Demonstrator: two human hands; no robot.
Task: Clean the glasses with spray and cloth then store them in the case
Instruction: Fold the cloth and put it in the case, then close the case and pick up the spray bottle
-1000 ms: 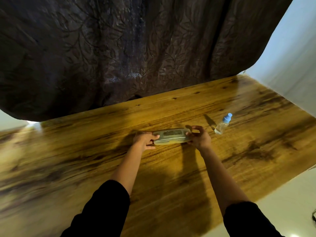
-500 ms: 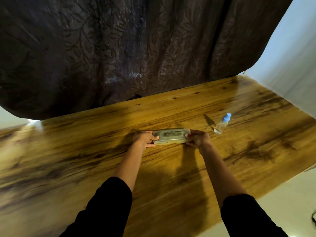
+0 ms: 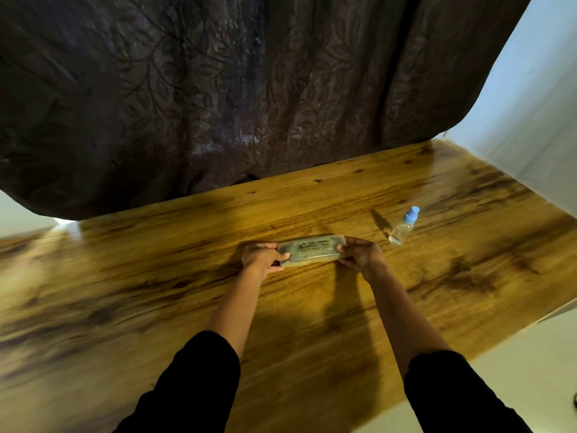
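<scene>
Glasses case (image 3: 312,250) lies flat mid-worktop (image 3: 187,292), lid shut, long side facing the person. Left hand (image 3: 260,259) grips its left end, right hand (image 3: 362,256) its right end. On both, the fingers (image 3: 356,242) curl over the far edge w/ thumbs on the near edge, pinching the case btwn them. No glasses or cloth in view; prob. inside the case, can't tell. Spray bottle (image 3: 403,226) w/ blue cap stands just beyond & right of the right hand, not touching it.

Judgement: opening step, nothing cleaned yet.

Risks:
- Worktop looks glossy. If the thumbs pry the lid w/o pinning the base, the case could skid or flip, esp. if a snap hinge lets go suddenly.
- If the lid pops fast, whatever's inside may jump out & hit the wood, scratching lenses.
- Bottle is near the right hand, so a jerk or outward swing of that wrist could knock it over & send it rolling toward the worktop's right edge.
- Hands hold the ends only, so there's little leverage on the seam & the fingers may slip off.
- Bare skin on the lenses during removal adds smears.
</scene>
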